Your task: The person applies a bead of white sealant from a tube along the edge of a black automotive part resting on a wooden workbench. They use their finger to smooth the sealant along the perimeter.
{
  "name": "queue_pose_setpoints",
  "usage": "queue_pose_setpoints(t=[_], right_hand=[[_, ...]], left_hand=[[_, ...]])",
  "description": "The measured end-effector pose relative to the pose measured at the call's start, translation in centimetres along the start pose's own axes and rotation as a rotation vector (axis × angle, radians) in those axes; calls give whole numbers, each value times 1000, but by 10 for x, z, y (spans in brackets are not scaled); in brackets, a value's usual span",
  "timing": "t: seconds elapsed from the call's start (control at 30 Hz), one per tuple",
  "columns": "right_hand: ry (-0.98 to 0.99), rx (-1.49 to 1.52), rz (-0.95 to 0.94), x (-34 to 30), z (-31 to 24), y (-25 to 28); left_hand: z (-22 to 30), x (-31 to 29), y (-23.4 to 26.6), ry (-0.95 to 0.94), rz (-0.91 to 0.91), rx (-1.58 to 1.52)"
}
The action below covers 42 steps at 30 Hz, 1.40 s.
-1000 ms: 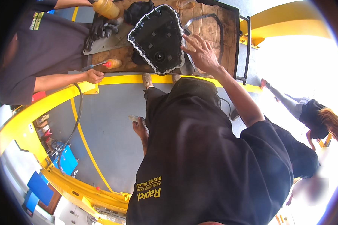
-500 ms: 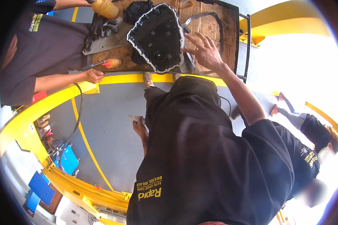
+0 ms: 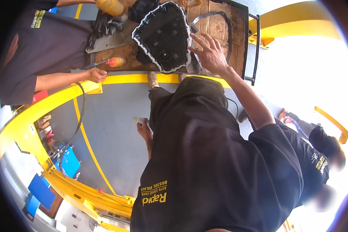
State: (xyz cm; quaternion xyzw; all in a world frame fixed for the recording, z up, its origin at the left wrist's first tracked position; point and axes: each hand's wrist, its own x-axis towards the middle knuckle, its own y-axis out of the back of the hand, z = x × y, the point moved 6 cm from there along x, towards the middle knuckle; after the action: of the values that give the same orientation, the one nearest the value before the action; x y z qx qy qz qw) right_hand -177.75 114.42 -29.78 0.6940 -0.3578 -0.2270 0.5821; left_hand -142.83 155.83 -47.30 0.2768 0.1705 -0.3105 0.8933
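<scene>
A black pan-shaped cover [image 3: 162,38], its rim lined with a silvery grey bead, lies on the wooden tabletop [image 3: 216,29]. My right hand [image 3: 212,58] reaches over the table with fingers spread, holding nothing. Its fingertips are at the cover's right edge; whether they touch it I cannot tell. Beside the hand lies a thin grey curved frame [image 3: 230,34]. Low at my left side, away from the table, my left hand [image 3: 144,130] is closed around a small pale tube-like object [image 3: 137,120], whose kind is unclear.
At the left a co-worker's hand [image 3: 98,74] is beside an amber bottle with a red cap [image 3: 116,62]. A larger amber bottle [image 3: 110,7] and black gloves [image 3: 108,25] are behind. A yellow beam [image 3: 127,79] crosses before the table; another person [image 3: 324,141] is at far right.
The cover has shifted slightly up and right in view. My right fingers are a little closer together. The co-worker's hand has moved up slightly, and the far-right person has moved.
</scene>
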Motion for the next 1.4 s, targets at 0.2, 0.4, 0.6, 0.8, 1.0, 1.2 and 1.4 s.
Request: queue_pose_setpoints(t=[0.2,0.4,0.6,0.8,1.0,1.2,1.4], right_hand=[[46,-7,-106,-9,-10,0],[10,-32,-65,-6,-5,-5],[-80,-19,-96,-10,-17,-1],[-151,-17,-122,-15,-40,-7],[-224,-47,-54,-7,-40,-9],[-248,-102,-109,-6,-54,-2],[-287,-178,-111,-13,-59,-7]], left_hand=[[6,3,-2,-12,-12,-7],[7,0,1,17,-10,-15],[-5,13,10,-6,-11,8],[-5,28,29,1,-38,80],[9,67,52,-44,-65,108],[24,92,65,-50,-98,51],[25,127,67,-112,-163,92]])
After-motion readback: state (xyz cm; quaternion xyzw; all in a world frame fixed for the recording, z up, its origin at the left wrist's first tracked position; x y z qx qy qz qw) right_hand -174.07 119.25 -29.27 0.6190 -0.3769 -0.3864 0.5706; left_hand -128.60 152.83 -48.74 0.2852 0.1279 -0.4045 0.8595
